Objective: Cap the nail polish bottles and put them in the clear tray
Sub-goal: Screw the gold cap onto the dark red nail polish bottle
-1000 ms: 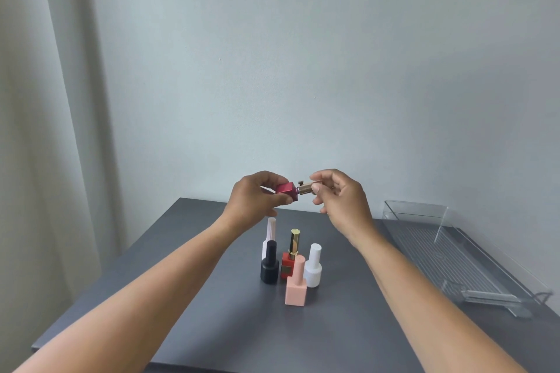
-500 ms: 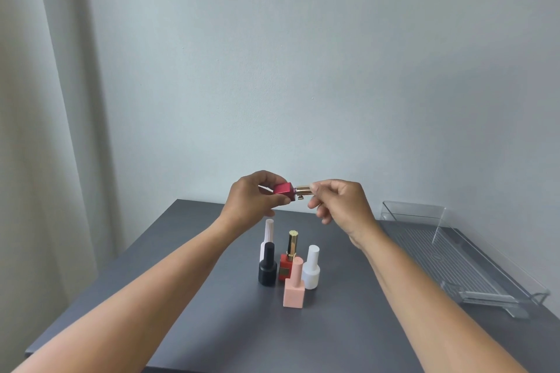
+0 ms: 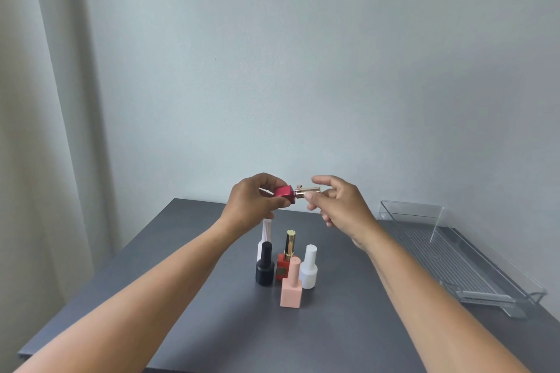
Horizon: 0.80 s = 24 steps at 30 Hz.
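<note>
A dark red bottle (image 3: 285,194) was held on its side above the dark grey table (image 3: 194,312), gripped by the closed fingers of the left hand (image 3: 253,201). Its gold cap (image 3: 307,191) was pointed to the right – toward the right hand (image 3: 339,203). The right hand's fingers were spread and loosely curled around the cap, the thumb tip lying just beside it; whether any finger was actually pressed against the cap could not be told, and no firm grip was seen.

Below the hands, five capped bottles were stood upright in a tight cluster near the middle of the table: a black bottle (image 3: 265,266), a red bottle with a tall gold cap (image 3: 286,257), a white bottle (image 3: 309,268), a pale pink square bottle (image 3: 291,286) nearest the camera, and a slim white-capped bottle (image 3: 264,236) at the back (partly hidden behind the black one).

The clear tray (image 3: 448,263) was set at the right edge of the table, well apart from the cluster – no bottle was seen in it. A pale wall (image 3: 303,70) was seen behind, with a curtain (image 3: 45,130) at the left.
</note>
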Tool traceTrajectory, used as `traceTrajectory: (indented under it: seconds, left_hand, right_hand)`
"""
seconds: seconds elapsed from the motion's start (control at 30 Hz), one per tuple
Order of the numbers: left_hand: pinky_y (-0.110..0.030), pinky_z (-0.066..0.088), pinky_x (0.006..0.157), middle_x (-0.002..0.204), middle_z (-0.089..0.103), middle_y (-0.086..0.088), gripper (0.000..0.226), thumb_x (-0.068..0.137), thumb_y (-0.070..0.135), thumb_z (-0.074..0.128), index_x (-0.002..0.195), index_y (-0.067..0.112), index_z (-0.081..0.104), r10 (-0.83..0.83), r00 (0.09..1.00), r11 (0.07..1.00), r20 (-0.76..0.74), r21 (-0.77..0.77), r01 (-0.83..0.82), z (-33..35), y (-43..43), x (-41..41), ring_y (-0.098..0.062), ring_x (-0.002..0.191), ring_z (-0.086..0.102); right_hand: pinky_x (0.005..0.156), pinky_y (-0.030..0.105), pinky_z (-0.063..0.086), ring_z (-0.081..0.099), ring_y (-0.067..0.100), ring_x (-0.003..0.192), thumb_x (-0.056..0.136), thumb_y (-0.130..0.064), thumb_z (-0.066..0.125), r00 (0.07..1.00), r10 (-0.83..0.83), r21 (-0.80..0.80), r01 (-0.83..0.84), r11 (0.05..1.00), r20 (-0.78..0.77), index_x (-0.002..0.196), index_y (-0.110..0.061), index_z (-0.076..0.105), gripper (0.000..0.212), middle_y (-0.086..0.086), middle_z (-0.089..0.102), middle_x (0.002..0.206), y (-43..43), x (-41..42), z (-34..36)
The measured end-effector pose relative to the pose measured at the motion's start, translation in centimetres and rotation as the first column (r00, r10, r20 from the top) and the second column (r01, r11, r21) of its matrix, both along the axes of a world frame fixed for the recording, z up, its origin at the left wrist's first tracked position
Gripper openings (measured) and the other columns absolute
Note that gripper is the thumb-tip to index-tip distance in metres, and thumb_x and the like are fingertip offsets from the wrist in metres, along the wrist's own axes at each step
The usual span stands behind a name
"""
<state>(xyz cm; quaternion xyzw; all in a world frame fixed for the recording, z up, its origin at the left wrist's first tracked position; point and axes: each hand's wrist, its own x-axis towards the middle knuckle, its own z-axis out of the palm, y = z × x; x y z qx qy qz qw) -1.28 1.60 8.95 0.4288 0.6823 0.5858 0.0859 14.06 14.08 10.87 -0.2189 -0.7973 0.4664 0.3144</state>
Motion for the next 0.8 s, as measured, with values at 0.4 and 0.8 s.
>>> traceTrajectory:
  seconds: [0.4,0.8]
  left_hand:
    - [-0.026,0.062,0.062,0.094,0.075,0.003,0.025,0.076,0.015,0.086,0.090,0.030,0.072,-0.009,1.000,1.000,-0.001,-0.007,0.009,-0.3,0.2,0.1,-0.012,0.079,0.073]
    - [-0.029,0.063,0.065,0.088,0.077,0.006,0.024,0.076,0.015,0.086,0.089,0.029,0.073,0.017,1.000,1.000,0.005,-0.017,-0.016,-0.5,0.2,-0.3,-0.016,0.077,0.074]
  right_hand:
    - [0.048,0.023,0.040,0.045,0.008,0.034,0.089,-0.061,0.053,0.995,-0.082,0.045,0.079,0.996,0.065,0.068,-0.011,0.069,0.056,0.002,0.070,0.054,0.3,-0.4,0.4]
    - [0.055,0.024,0.045,0.050,0.007,0.041,0.090,-0.025,0.064,0.999,-0.032,0.133,0.032,0.991,0.000,0.092,-0.023,0.069,0.005,-0.003,0.073,0.076,0.8,-0.1,-0.2]
